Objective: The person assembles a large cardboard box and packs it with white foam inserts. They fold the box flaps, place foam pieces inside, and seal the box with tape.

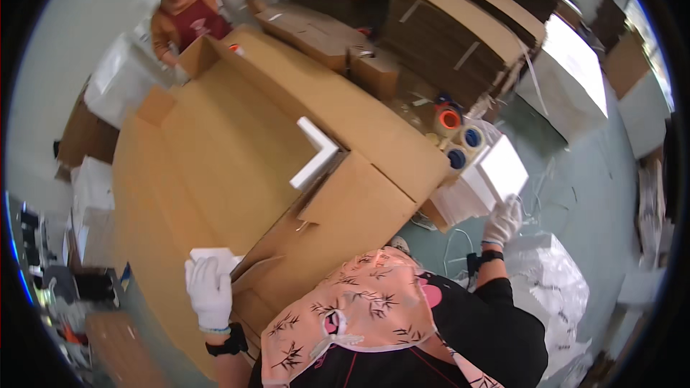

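Note:
A large, shallow brown cardboard box (223,151) lies with its inside facing up in front of me. At its near corner, my left hand (209,293), in a white glove, is closed on a white foam piece (215,253) that is partly hidden by the fingers. An L-shaped white foam corner piece (316,158) sits at the box's right corner, apart from both hands. Off to the right, my gloved right hand (503,221) grips the lower edge of a square white foam piece (503,169). That piece leans against a stack of similar white foam (463,201).
A person (188,18) in a dark red apron stands at the box's far end. Tape rolls (449,119) stand beside the foam stack. Large folded cartons (449,25) are piled behind. Crumpled white plastic (550,294) and loose straps lie on the floor at right.

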Action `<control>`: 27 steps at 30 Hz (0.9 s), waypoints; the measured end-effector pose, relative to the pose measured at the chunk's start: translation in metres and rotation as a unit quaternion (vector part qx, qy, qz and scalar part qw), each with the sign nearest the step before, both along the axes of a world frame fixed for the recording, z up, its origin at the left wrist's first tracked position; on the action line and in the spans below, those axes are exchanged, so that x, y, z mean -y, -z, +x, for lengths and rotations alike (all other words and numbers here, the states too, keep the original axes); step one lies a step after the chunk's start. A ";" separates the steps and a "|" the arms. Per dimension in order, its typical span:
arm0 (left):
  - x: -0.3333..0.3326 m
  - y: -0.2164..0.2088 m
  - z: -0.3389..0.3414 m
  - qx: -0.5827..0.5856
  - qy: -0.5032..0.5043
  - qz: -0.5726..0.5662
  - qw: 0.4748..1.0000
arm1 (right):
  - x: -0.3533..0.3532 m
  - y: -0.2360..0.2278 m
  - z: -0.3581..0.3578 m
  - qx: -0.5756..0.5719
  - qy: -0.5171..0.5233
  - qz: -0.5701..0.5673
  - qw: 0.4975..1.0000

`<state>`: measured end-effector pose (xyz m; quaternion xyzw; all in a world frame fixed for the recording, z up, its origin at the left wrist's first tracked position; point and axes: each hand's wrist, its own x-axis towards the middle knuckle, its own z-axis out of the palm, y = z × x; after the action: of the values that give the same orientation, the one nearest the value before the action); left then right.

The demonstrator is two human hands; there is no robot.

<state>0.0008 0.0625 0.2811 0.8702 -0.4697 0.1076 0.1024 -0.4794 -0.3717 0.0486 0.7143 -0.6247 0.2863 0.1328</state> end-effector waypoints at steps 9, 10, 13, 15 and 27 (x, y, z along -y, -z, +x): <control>0.017 0.014 0.010 -0.007 0.008 -0.025 1.000 | 0.051 -0.131 0.141 0.426 -0.289 0.034 0.857; 0.014 0.015 0.005 0.004 -0.001 -0.025 1.000 | 0.033 -0.168 0.182 0.345 -0.314 0.067 0.882; 0.009 0.019 -0.002 0.021 -0.013 -0.034 0.999 | -0.002 -0.212 0.273 0.339 -0.503 0.167 0.777; 0.005 0.018 -0.013 0.015 -0.024 -0.032 0.999 | -0.026 -0.237 0.322 0.221 -0.634 0.029 0.741; -0.046 0.019 -0.076 -0.056 -0.177 0.007 0.983 | -0.050 -0.163 0.396 -0.038 -0.791 0.072 0.606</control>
<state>-0.0751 0.1089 0.2623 0.9449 -0.3025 0.0718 0.1023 -0.0835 -0.3214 0.2116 0.9475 0.1712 0.2067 -0.1736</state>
